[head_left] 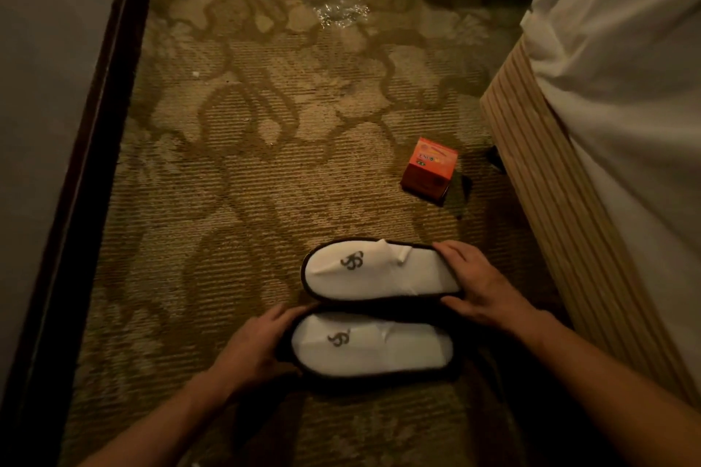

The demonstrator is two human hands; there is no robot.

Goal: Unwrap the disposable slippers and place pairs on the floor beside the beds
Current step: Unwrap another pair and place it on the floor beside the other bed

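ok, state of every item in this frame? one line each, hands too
far slipper: unwrapped, flat on carpet, heel end held by right hand
near slipper: unwrapped, flat on carpet, toe end held by left hand
plastic wrapper: empty, crumpled on carpet further off
orange box: closed, standing on carpet near the bed base
bed sheet: hanging over the base

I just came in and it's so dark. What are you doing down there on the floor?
A person is setting out two white slippers side by side on the carpet next to the bed. The left hand holds the toe end of the near slipper, and the right hand holds the heel end of the far slipper. A crumpled clear wrapper lies farther off, and a small orange box sits by the bed.
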